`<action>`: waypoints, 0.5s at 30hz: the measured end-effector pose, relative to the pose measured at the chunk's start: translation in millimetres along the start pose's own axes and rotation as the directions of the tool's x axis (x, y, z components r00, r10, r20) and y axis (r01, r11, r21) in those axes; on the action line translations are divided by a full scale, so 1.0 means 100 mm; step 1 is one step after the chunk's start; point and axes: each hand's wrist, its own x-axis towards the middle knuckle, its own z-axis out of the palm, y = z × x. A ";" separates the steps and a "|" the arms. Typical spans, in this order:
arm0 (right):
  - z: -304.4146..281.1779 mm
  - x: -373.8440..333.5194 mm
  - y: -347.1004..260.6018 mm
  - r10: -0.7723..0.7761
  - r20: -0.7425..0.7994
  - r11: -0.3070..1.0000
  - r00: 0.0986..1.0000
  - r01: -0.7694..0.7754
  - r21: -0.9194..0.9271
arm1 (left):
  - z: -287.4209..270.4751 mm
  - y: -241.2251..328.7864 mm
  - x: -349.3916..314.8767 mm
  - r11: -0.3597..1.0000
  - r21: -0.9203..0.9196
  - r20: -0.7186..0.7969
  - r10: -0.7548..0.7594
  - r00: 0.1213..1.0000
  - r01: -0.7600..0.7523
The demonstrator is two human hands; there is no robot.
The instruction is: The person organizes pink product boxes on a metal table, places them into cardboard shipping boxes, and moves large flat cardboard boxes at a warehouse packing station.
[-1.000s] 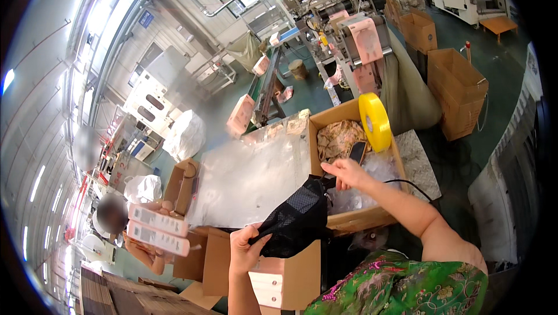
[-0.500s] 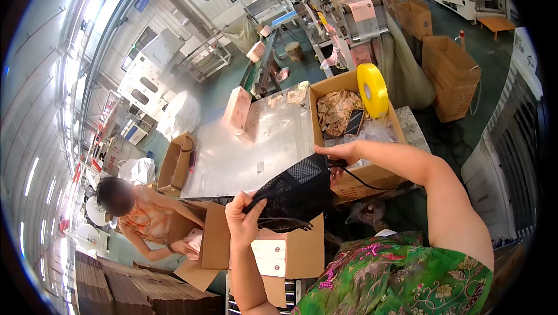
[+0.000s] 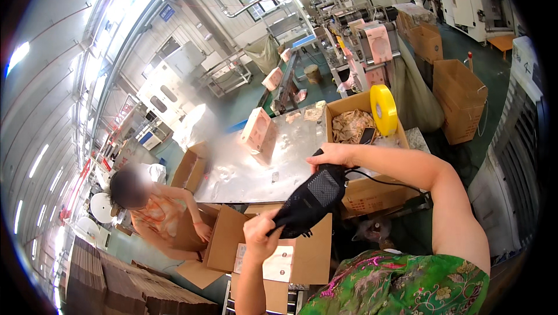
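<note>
Stretched between my two hands is a black fabric piece with a mesh panel (image 3: 311,199); I cannot tell its exact kind. My left hand (image 3: 261,233) pinches its lower left end. At the upper right end, my right hand (image 3: 332,157) grips it with the thumb on top, the other fingers partly hidden. A thin black cord (image 3: 386,182) runs from near my right hand to the right. Below the fabric stands an open cardboard box (image 3: 312,251) with pale packs (image 3: 278,264) inside. Another open box (image 3: 367,196), right of the metal table (image 3: 232,178), holds crumpled brown material (image 3: 353,126).
A yellow tape roll (image 3: 383,110) and a dark phone (image 3: 367,135) are at the right box. One pink pack (image 3: 256,131) stands on the table. On the left, a co-worker (image 3: 160,213) reaches into a box (image 3: 226,236). Flattened cartons (image 3: 116,280) are stacked below.
The black fabric has gone from spread wide to a narrower, bunched shape. My hands have moved slightly, and the view has shifted. The co-worker's hands no longer show the pink pack.
</note>
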 end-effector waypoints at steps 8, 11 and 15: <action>0.01 -0.28 0.15 -0.329 -0.353 0.921 0.876 0.380 0.086 | 0.39 0.13 -0.53 0.991 0.101 0.111 0.075 0.991 -0.086; 0.03 -0.46 0.03 -0.412 -0.424 0.898 0.807 0.438 -0.039 | 0.60 0.12 -0.66 0.987 0.114 0.127 0.095 0.987 -0.109; 0.04 -0.77 -0.14 -0.522 -0.456 0.845 0.721 0.512 -0.156 | 0.82 0.18 -0.73 0.986 0.155 0.117 0.047 0.992 -0.065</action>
